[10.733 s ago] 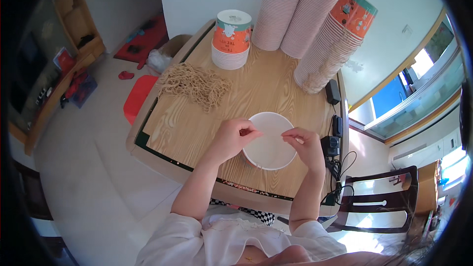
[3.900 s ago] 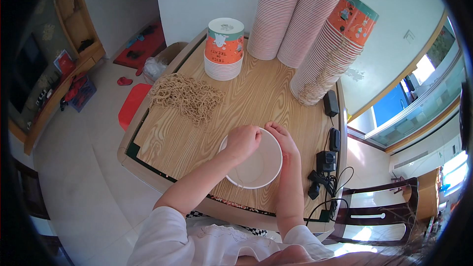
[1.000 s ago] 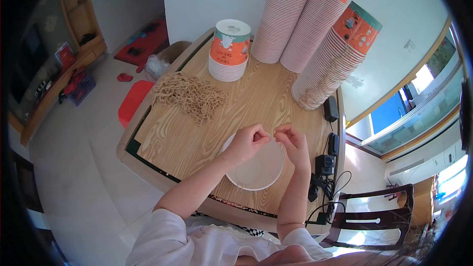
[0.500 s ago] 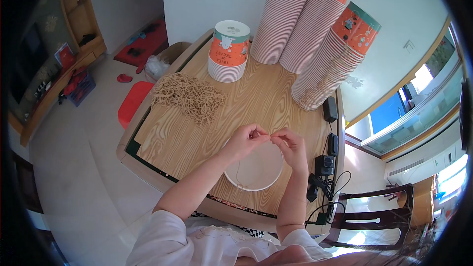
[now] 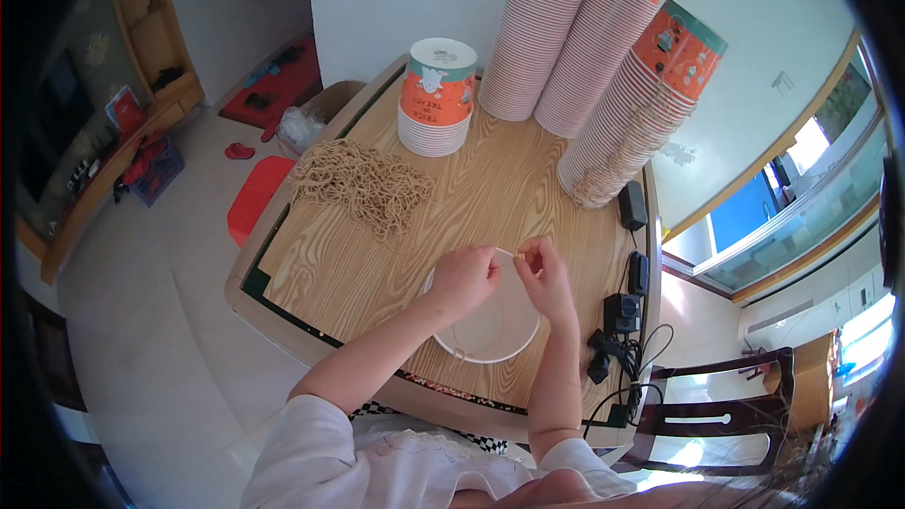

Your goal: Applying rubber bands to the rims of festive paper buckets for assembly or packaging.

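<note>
A white paper bucket point(image 5: 492, 332) stands before me on the wooden table point(image 5: 349, 287), its open mouth facing up. Over its far rim my left hand point(image 5: 464, 279) is closed, with a thin tan cord point(image 5: 460, 353) between its fingers. The cord also shows at the bucket's near rim. Just to the right, my right hand point(image 5: 547, 275) pinches a bit of cord between thumb and forefinger. A small gap separates the two hands; how the cord runs inside the fingers is hidden.
A tangled heap of tan cords point(image 5: 363, 185) lies at the left. Behind it stands a short upturned stack of orange buckets point(image 5: 436, 99). Tall bucket stacks point(image 5: 537, 33) line the back; the right one point(image 5: 641, 104) has cords along its side. Black adapters and cables point(image 5: 620, 314) sit at the right edge.
My hands have drawn apart from touching fingertips. The left has curled into a tighter grip, and the right has moved up slightly. The bucket has barely moved.
</note>
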